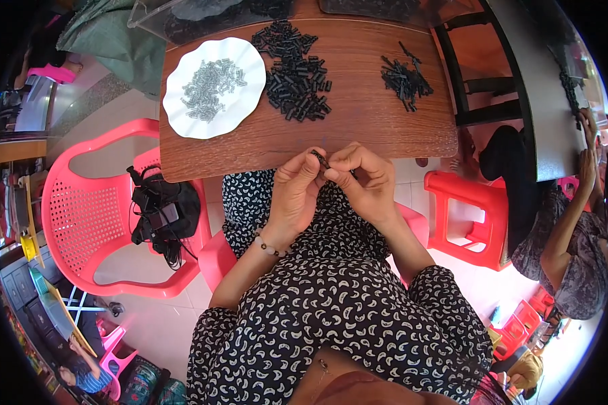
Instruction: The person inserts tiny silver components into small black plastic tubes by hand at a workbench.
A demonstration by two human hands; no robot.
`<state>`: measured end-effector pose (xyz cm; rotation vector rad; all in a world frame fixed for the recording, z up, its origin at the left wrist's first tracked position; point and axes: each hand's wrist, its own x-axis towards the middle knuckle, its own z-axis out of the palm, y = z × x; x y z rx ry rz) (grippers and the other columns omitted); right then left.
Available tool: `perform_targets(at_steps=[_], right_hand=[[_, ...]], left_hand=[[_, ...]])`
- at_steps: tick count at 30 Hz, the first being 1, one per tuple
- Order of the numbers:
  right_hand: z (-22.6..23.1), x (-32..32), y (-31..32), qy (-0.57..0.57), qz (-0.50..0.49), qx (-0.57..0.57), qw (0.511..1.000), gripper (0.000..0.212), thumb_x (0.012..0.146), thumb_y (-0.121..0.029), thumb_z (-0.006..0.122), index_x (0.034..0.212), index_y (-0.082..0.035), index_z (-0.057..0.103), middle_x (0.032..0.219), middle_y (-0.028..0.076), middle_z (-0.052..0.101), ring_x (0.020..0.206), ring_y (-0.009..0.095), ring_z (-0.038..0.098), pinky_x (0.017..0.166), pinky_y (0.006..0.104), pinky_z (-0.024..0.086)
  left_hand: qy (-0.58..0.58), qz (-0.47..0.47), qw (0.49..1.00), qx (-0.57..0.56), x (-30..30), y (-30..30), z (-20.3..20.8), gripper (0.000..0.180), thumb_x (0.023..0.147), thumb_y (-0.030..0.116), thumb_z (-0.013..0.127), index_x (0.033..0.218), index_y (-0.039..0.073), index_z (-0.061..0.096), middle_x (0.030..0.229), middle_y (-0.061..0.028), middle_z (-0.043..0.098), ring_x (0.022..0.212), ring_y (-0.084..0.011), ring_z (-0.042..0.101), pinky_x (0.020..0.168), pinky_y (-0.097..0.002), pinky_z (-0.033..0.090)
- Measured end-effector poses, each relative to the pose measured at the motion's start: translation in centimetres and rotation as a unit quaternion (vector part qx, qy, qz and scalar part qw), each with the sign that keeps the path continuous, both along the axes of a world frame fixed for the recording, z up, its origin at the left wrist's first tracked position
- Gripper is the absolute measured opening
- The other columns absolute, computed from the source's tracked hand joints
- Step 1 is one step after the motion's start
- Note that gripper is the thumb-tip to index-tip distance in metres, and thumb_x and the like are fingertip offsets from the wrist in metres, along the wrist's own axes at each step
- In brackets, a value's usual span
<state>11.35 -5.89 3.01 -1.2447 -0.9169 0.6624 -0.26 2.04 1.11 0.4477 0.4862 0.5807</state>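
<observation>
Black piece is pinched by left fingers and right fingers at the table's front edge; the small pile by the right edge seems done, the big back-edge pile seems left

Looks like an informal assembly workshop, judging by black parts heaped on a wooden table and a co-worker at another table.

a small, slim black piece, tilted, pinched in both hands.
</observation>
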Motion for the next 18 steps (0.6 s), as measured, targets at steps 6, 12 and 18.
perform_targets(at_steps=[6,12,18], right_hand=[[-0.18,-0.08,0.08,-0.036,-0.015,-0.004,0.999,0.013,0.078,0.001,0.072,0.078,-0.002,0.06,0.08,0.006,0.064,0.078,0.015,0.059,0.071,0.0274,0.048],[-0.02,-0.39,-0.05,-0.07,-0.025,-0.001,0.997,0.014,0.076,0.004,0.072,0.077,-0.002,0.059,0.079,0.006,0.064,0.077,0.017,0.059,0.07,0.0282,0.047],[-0.37,-0.51,-0.1,-0.069,-0.032,0.009,0.997,0.014,0.076,0.005,0.071,0.076,-0.002,0.059,0.079,0.007,0.064,0.075,0.019,0.059,0.069,0.0284,0.047]], left_hand=[[0.013,-0.003,1.0,0.02,-0.09,-0.11,0.0,0.024,0.088,0.025,0.067,0.1,0.004,0.068,0.093,-0.0003,0.066,0.083,-0.0095,0.059,0.081,-0.0267,0.048],[0.008,0.006,1.0,0.02,-0.26,-0.51,-0.13,0.022,0.089,0.021,0.065,0.1,0.003,0.067,0.093,-0.0006,0.065,0.084,-0.0093,0.058,0.082,-0.0261,0.048],[0.013,-0.015,0.998,0.056,-0.51,-0.86,-0.19,0.022,0.09,0.02,0.065,0.1,0.001,0.067,0.096,0.0002,0.062,0.087,-0.0086,0.057,0.083,-0.0245,0.046]])
